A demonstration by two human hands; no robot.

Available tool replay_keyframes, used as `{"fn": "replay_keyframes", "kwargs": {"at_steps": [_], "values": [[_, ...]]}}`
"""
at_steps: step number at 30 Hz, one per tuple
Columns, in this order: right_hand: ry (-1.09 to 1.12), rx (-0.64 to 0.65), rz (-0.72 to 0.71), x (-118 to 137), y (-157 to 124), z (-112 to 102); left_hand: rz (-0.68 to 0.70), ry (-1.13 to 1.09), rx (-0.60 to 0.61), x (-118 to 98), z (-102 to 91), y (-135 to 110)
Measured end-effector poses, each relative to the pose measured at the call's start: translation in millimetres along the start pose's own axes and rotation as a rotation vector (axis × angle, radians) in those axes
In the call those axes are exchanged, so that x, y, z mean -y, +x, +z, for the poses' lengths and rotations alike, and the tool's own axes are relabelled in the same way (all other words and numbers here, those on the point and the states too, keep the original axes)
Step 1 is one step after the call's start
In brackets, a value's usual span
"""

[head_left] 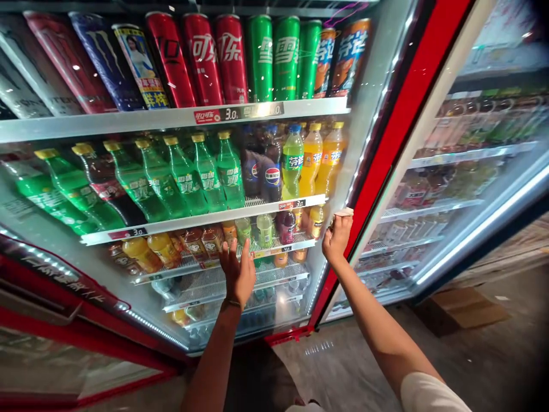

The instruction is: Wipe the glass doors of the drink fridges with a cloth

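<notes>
My left hand [238, 276] is raised in front of the drinks fridge, fingers apart and holding nothing. It overlaps the lower shelf [167, 273] of small bottles; whether it touches the glass I cannot tell. A bracelet circles that wrist. My right hand [337, 237] is beside the red door frame [394, 143], its fingers closed on a small white cloth-like wad [344, 212]. Just left of it stands a yellow-capped orange drink bottle [316, 220]. Behind, green soda bottles [208, 174] line the middle shelf, with red cans [201, 57] above.
A second glass-fronted fridge [450, 154] stands to the right, with a flat piece of cardboard [463, 309] on the floor below it. At lower left is another red-framed panel [38, 315]. Grey floor [343, 360] lies beneath my arms.
</notes>
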State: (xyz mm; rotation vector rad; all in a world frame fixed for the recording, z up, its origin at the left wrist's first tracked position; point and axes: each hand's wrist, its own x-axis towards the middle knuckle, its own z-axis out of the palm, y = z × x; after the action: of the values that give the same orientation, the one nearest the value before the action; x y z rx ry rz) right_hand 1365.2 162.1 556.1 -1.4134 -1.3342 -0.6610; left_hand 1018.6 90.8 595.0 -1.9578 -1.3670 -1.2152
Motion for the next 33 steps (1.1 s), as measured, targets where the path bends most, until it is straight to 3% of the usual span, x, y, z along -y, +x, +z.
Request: {"fn": "replay_keyframes", "kwargs": {"at_steps": [4,11,20,24,28,33], "values": [[0.060,-0.033,-0.006,56.5,-17.5,19.4,-0.067,0.010,0.014,25.7,-7.7,-5.5],[0.170,0.072,-0.256,181.5,-62.5,57.0,-0.160,0.003,-0.015,96.8,-36.6,-9.8],[0.222,0.117,-0.393,374.0,-99.7,99.2,-0.036,0.073,0.017,231.1,-116.0,-23.3],[0.270,0.122,-0.466,453.4,-114.9,112.4,-0.071,0.069,0.007,281.6,-150.8,-34.4],[0.326,0.239,-0.531,520.6,-128.9,121.3,-0.079,0.037,-0.021,319.2,-180.3,-47.3],[0.395,0.325,-0.634,584.8,-146.3,130.5,-0.078,-0.006,-0.072,347.5,-209.5,-57.6]]}}
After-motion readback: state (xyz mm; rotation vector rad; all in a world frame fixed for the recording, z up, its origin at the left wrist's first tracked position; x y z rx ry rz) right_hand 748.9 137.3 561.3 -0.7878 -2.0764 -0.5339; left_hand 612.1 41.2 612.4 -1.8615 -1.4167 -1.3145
